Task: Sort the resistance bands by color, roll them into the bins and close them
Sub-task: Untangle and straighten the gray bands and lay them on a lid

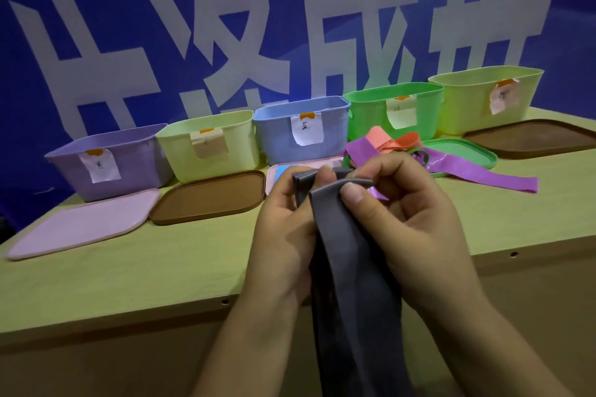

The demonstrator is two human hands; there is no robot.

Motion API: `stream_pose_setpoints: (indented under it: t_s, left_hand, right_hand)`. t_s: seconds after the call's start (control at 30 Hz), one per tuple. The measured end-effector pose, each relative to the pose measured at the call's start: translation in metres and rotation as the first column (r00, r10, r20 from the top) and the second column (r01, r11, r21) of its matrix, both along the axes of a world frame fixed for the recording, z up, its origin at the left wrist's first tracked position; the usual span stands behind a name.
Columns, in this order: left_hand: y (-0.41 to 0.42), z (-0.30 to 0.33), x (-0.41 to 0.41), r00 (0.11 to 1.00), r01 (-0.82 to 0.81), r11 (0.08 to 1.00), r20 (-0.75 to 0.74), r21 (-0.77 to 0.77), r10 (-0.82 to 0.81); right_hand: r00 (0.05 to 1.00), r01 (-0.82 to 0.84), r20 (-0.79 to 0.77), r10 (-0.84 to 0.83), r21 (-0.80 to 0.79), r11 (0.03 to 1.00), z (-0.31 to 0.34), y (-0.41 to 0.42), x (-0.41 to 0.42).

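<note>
Head view. At lower centre, the left hand and right hand both pinch the top end of a flat grey rubber resistance band, fingers curled round it; its length hangs down past the pale wooden table's front edge. The hands partly hide a pink lid and a heap of orange, purple and green bands at centre right. Across mid-frame stands a row of open bins: lilac, pale yellow-green, blue, green, yellow-green. Lids lie before them: pink, brown, green, brown.
</note>
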State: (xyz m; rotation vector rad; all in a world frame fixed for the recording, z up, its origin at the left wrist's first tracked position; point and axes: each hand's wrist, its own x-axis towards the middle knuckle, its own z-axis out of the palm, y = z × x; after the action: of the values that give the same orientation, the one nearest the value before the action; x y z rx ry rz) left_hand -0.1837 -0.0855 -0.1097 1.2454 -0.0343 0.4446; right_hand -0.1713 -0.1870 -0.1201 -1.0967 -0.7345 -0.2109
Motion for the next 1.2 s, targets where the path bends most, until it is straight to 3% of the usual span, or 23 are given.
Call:
stream_pose_setpoints:
  t_s: [0.1, 0.23, 0.37, 0.53, 0.77, 1.2]
  left_hand:
    - [0.0, 0.002, -0.006, 0.999, 0.032, 0.998, 0.026, -0.06, -0.03]
    - [0.007, 0.002, -0.007, 0.999, 0.045, 0.999, -0.016, -0.02, -0.045]
    - [0.017, 0.002, -0.01, 0.992, 0.112, 0.994, 0.056, -0.008, -0.111]
    - [0.029, 0.001, -0.011, 0.991, 0.094, 0.994, 0.09, 0.059, -0.099]
    - [0.031, 0.001, -0.011, 0.975, 0.123, 0.978, 0.162, 0.167, -0.151]
    - [0.036, -0.007, -0.011, 0.96, 0.056, 0.953, 0.247, 0.299, -0.135]
  right_hand:
    - [0.999, 0.035, 0.015, -0.035, 0.007, 0.999, -0.005, 0.003, 0.0]
    - [0.993, 0.115, 0.039, -0.115, 0.008, 0.993, -0.007, 0.003, 0.0]
    - [0.979, 0.186, 0.084, -0.186, 0.012, 0.982, -0.006, 0.001, 0.002]
    - [0.97, 0.195, 0.155, -0.188, -0.033, 0.98, -0.005, 0.001, 0.003]
    - [0.892, 0.369, 0.287, -0.349, -0.016, 0.929, -0.007, 0.004, 0.0]
    - [0.882, 0.394, 0.301, -0.362, -0.054, 0.917, -0.012, 0.005, 0.007]
